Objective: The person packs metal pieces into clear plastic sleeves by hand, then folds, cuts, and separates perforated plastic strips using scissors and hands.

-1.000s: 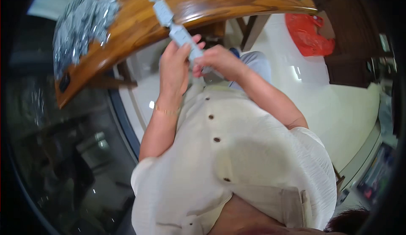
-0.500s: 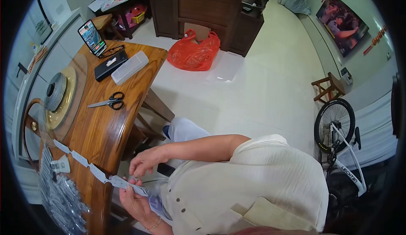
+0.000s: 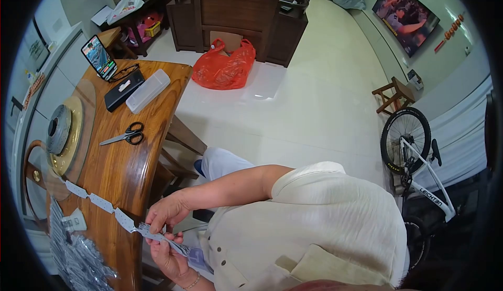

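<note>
A chain of light grey, card-like pieces (image 3: pixel 101 203) runs from the wooden table over its edge to my hands. My left hand (image 3: pixel 168 258), with a bracelet at the wrist, holds its near end from below. The fingers of my right hand (image 3: pixel 168 212) are closed on the same strip from above, just beyond the table edge. What lies between the fingertips is partly hidden. Beside the chain on the table are a pile of grey plastic-wrapped pieces (image 3: pixel 84 259) and a small whitish packet (image 3: pixel 74 221).
Black-handled scissors (image 3: pixel 126 134), a clear plastic box (image 3: pixel 148 91), a black case (image 3: pixel 124 90) and a propped phone (image 3: pixel 99 58) are on the table (image 3: pixel 120 173). A red bag (image 3: pixel 224 66) sits on the floor. A stool (image 3: pixel 394 95) and a bicycle (image 3: pixel 414 155) stand at the right.
The view has swung round to show more of the room. My right hand, apart from the strip half a second ago, has come down onto it. My left hand still holds the strip.
</note>
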`<state>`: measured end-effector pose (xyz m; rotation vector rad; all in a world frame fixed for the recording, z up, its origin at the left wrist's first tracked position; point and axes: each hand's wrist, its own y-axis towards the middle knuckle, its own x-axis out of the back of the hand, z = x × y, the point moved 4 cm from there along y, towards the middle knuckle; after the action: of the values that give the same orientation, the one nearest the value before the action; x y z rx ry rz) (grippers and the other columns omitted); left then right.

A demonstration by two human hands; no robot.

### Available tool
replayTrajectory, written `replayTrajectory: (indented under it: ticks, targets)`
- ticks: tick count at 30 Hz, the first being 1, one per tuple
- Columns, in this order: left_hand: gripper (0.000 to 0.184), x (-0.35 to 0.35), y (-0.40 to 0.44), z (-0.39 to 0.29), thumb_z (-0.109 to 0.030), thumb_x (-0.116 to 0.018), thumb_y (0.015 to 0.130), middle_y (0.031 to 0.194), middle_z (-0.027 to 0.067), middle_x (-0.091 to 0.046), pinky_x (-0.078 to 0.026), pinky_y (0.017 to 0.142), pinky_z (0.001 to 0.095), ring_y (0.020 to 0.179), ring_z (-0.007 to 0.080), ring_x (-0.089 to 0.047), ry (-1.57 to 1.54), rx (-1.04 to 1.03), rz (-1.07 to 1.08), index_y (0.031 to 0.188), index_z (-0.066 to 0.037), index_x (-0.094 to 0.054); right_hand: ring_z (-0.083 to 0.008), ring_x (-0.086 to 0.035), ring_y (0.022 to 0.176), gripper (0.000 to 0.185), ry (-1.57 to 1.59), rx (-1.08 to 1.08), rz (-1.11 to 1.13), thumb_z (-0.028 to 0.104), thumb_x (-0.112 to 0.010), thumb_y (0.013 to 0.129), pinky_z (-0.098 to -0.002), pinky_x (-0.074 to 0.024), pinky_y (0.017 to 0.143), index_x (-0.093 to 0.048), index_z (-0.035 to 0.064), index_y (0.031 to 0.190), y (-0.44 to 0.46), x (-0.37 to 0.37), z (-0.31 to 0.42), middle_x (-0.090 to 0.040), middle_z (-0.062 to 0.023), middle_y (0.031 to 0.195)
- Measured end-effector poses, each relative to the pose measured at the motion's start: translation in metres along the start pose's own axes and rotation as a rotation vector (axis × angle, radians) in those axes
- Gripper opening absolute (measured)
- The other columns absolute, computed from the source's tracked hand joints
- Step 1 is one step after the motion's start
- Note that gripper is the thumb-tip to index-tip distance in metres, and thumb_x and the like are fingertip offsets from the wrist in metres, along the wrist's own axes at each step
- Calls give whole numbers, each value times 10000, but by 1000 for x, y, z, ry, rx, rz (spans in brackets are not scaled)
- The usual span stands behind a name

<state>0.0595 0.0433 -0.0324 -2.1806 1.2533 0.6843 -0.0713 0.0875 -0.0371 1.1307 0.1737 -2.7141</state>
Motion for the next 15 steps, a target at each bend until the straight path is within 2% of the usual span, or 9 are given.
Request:
replayTrajectory:
  ticks: [1,9,12,15]
  targets:
    - [370,2,2,0,20,-570,901,939,146,-670,-577,828,416,734,239,-699,-14,10,53,1248,-49,-463,-125,-598,669,274,4,-3,9,186,-641,888,-314,-477,669,-643,2,1091,2,1,0,-652,-43,860]
    - [398,-6,-7,-8,-5,-599,882,897,124,-660,-576,790,396,666,212,-665,53,-14,1,1254,-6,-458,-132,-645,779,288,17,-8,159,152,-631,898,-336,-503,706,-625,-39,1114,7,-1,-3,-675,-72,917]
    - [379,-5,-10,-12,-19,-599,878,880,127,-654,-574,775,374,671,214,-660,117,0,-21,1234,24,-477,-138,-651,757,303,10,17,103,168,-642,899,-334,-515,694,-625,-20,1135,11,-6,2,-679,-79,881]
    - [369,-7,-15,-20,-44,-602,875,876,139,-653,-569,761,357,678,221,-659,200,-8,-69,1217,43,-494,-134,-645,737,258,10,63,-45,177,-641,894,-317,-520,680,-645,-2,1080,14,-17,27,-676,-69,832]
